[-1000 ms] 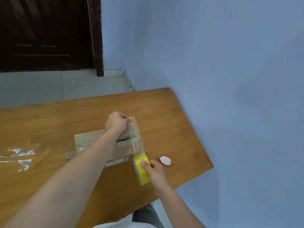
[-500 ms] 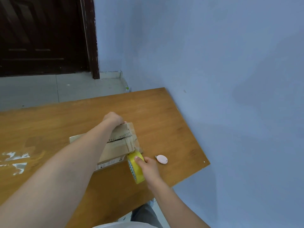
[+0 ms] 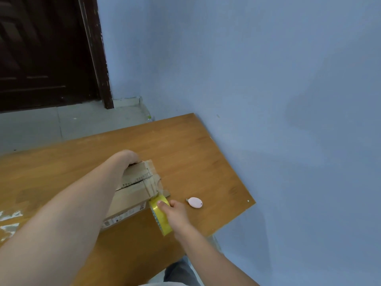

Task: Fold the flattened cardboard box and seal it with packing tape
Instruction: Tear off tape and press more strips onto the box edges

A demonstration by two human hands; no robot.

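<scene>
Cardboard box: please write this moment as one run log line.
step: taping box seam | left hand: grips cardboard box | right hand: holds tape roll at box edge | table: pink oval object

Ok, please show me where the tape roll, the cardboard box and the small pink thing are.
tape roll (image 3: 161, 218), head view, on its yellow outer band.
cardboard box (image 3: 132, 195), head view, on its top flap.
small pink thing (image 3: 195, 202), head view, on its middle.

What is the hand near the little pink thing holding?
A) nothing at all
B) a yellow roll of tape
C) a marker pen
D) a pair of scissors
B: the right hand is curled round the yellow roll of tape, thumb on top, right at the near corner of the cardboard box; the pink thing lies untouched on the table.
</scene>
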